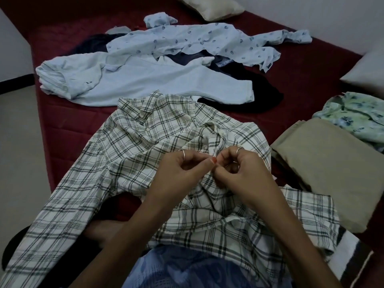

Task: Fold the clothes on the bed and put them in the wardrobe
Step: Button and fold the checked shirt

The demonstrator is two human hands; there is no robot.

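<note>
Left hand (182, 165) and right hand (239, 165), both pinching the plaid shirt (145, 142) placket, shirt spread beneath them on the bed (301, 80).

1. The plaid shirt (158, 146) has its left sleeve cut off by the edge at 8 o'clock; its placket is bunched under both hands (178, 169).
2. The dark garment (245, 88) lies mostly hidden under the pale shirts at 12 o'clock.
3. The pillows at 12 (209, 7) and 3 o'clock (367, 73) are cropped.
4. Whether a button is pinched is too small to tell.
</note>
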